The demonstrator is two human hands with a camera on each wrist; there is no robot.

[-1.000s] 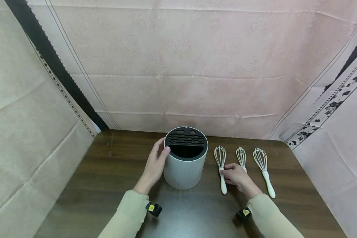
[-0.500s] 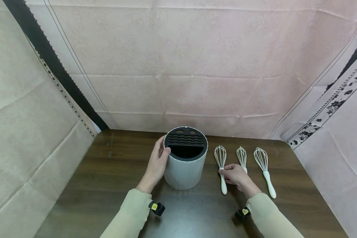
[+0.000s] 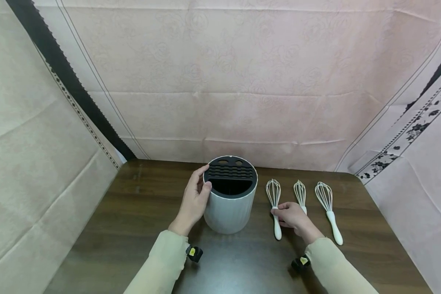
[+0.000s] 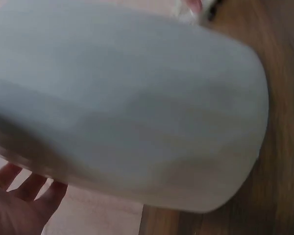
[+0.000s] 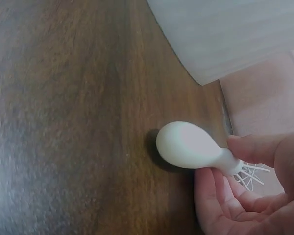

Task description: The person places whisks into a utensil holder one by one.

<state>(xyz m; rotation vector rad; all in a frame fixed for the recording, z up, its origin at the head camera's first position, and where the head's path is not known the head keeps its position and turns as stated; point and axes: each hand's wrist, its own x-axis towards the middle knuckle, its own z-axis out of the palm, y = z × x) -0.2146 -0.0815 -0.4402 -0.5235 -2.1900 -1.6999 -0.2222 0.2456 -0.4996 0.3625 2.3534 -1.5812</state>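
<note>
A white cylindrical utensil holder (image 3: 228, 214) with a dark slotted top stands near the table's back edge. My left hand (image 3: 194, 202) holds its left side, thumb at the front and fingers farther back by the rim. In the left wrist view, several fingertips meet the holder's pale wall (image 4: 137, 107). To the right lies a white whisk (image 3: 277, 228), its wire head pointing away. My right hand (image 3: 295, 216) pinches it between thumb and fingers at the upper handle. The right wrist view shows the bulbous handle end (image 5: 186, 147) close over the wood.
Two more white whisks lie to the right: one (image 3: 300, 192) partly hidden behind my right hand, the other (image 3: 330, 216) farther right. Pale cloth (image 3: 224, 81) hangs behind the brown wooden table (image 3: 132, 228) and at both sides.
The left index finger has shifted up onto the holder's rim. My right hand keeps its pinch on the whisk, and the whisks and holder look nearly unmoved.
</note>
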